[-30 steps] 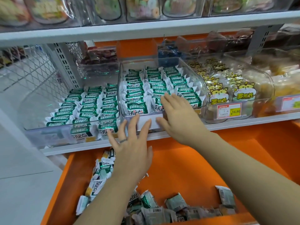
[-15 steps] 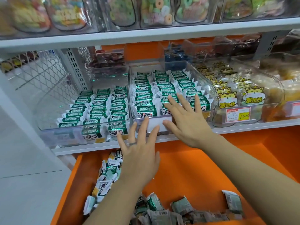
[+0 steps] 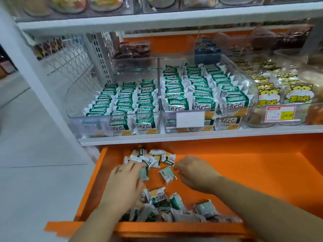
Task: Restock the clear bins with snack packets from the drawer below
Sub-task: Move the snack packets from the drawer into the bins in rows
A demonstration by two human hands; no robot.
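step: gather snack packets from orange drawer (image 3: pixel 244 172).
left hand (image 3: pixel 125 177): grip narrow, fingers curled over green packet (image 3: pixel 143 174) at near edge of back pile (image 3: pixel 152 157).
right hand (image 3: pixel 194 173): fingers curled, knuckles up; contents of grip cannot tell.
loose packet (image 3: pixel 167 174) lies barcode side up between hands, just beside right fingertips.
judgement: stack several per hand, same way round, before lifting. left clear bin (image 3: pixel 90 123) has bare rear, likely target. right clear bin (image 3: pixel 251 84) looks full.

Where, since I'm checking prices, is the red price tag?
Head view, right side: the red price tag is on the front of the yellow-packet bin, beside the fuller green-packet bin.
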